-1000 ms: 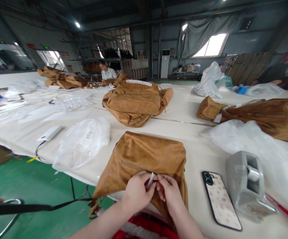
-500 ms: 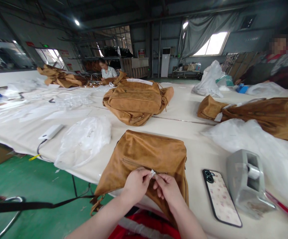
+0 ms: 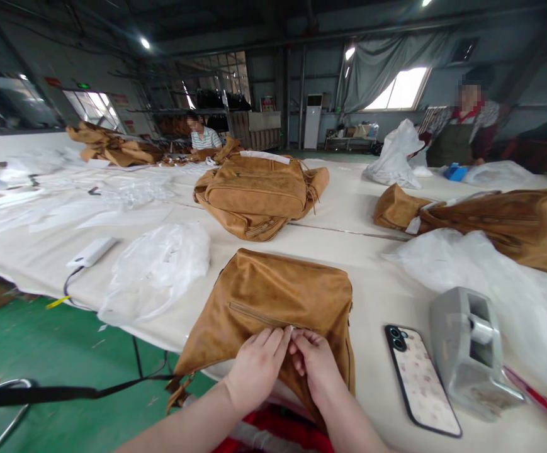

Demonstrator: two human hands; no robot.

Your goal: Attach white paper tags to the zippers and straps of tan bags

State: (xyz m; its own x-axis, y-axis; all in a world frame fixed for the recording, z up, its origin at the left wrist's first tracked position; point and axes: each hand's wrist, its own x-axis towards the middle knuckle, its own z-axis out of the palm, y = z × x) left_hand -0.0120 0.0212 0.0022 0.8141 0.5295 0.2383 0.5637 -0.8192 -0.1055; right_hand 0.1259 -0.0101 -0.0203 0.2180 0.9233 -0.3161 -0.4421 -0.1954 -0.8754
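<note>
My left hand (image 3: 260,366) and right hand (image 3: 318,365) pinch a white scrap (image 3: 292,328); gentle fingerwork spares the brown bag (image 3: 292,286) beneath.

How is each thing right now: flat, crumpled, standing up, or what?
Left hand, fingers held together
Right hand, fingers curled
White bit, between the hands
Near brown bag, lying down
Phone, lying camera side up
Gray tape dispenser, standing
Plastic left of that bag, crumpled

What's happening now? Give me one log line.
left hand, right hand: both at white bit | near bag: beneath hands | phone: right of near bag
</note>
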